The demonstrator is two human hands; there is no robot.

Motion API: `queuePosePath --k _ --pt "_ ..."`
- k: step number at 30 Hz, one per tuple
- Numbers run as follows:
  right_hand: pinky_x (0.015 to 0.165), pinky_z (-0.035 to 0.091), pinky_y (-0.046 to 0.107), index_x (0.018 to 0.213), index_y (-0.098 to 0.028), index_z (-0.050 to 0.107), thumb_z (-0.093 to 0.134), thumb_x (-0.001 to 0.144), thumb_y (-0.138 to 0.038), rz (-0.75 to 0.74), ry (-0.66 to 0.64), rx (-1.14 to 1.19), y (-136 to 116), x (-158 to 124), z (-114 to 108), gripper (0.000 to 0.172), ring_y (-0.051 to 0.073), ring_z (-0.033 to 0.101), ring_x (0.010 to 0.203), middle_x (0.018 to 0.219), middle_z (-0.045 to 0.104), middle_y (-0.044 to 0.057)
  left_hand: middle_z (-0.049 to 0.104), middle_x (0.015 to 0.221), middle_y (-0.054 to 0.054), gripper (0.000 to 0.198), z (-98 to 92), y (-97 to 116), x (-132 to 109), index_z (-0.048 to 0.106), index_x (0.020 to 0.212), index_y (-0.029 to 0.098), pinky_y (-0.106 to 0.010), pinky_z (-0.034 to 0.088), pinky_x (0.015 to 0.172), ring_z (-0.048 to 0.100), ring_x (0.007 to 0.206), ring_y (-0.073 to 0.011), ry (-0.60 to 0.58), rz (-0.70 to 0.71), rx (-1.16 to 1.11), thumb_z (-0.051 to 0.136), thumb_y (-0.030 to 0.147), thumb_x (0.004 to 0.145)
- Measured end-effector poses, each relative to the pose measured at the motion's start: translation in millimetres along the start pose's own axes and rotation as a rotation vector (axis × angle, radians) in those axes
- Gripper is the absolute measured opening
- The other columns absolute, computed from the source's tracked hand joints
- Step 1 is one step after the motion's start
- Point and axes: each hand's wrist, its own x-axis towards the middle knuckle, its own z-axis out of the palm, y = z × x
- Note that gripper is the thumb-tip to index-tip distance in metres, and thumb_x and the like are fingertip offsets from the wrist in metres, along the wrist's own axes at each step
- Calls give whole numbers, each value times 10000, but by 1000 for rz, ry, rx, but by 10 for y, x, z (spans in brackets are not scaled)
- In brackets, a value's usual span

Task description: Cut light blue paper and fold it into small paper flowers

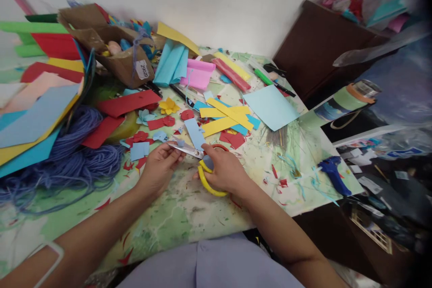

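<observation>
The right hand (226, 171) closes round the yellow-handled scissors (206, 181), while the left hand (158, 166) pinches what seems a scrap of light blue paper (180, 143) beside their blades, flimsy stuff best taken by its edge.

Mostly bare counter (182, 220) lies open below your left hand (158, 168) and right hand (226, 171), with only a few red scraps. Yellow-handled scissors (205, 180) sit between your hands. Blue yarn (81, 157) blocks the left. Straight ahead, yellow paper strips (226, 117) and scattered scraps crowd the way, with a cardboard box (108, 47) farther back. Right is looser; a blue glue gun (332, 174) stands near the edge.
</observation>
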Motion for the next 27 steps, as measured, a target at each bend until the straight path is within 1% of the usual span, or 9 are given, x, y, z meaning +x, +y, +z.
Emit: queuePosePath --k 5,10,15,19,22,27 --pt "820 453 335 1317 -196 406 583 790 -394 -11 -5 16 5 -2 -5 590 266 595 1038 1094 657 108 581 607 35 153 -31 -4 16 650 715 177 -175 449 588 520 582 -80 -20 35 68 774 192 627" --pt "803 449 327 1301 -204 423 588 788 -430 -5 -13 29 16 1 -7 584 262 595 1026 1093 654 102 626 664 18 109 -99 -2 61 678 743 197 -193 441 616 544 629 -104 -50 71 183 749 224 665" --pt "789 436 314 1298 -210 426 587 798 -405 -14 -26 42 31 8 -9 560 251 584 1040 1082 658 93 644 652 -3 109 -140 80 109 688 727 186 -217 428 606 555 629 -131 -64 90 395 745 251 662" --pt "757 427 300 1295 -227 437 593 801 -407 -4 -29 42 37 7 -18 548 238 599 1000 1081 657 84 640 635 1 129 -192 134 155 689 730 180 -228 428 604 554 610 -134 -91 97 467 752 250 642" --pt "740 424 300 1288 -227 447 576 810 -449 -9 -23 48 42 1 -17 542 238 608 977 1075 659 82 655 651 -8 143 -246 161 195 692 741 179 -239 443 630 575 627 -141 -127 70 484 753 253 635" --pt "753 422 301 1292 -223 448 574 812 -438 -31 -18 40 51 -2 2 541 244 605 990 1057 665 84 665 648 -11 144 -299 216 247 698 732 185 -252 451 612 585 612 -150 -176 13 548 753 244 613"
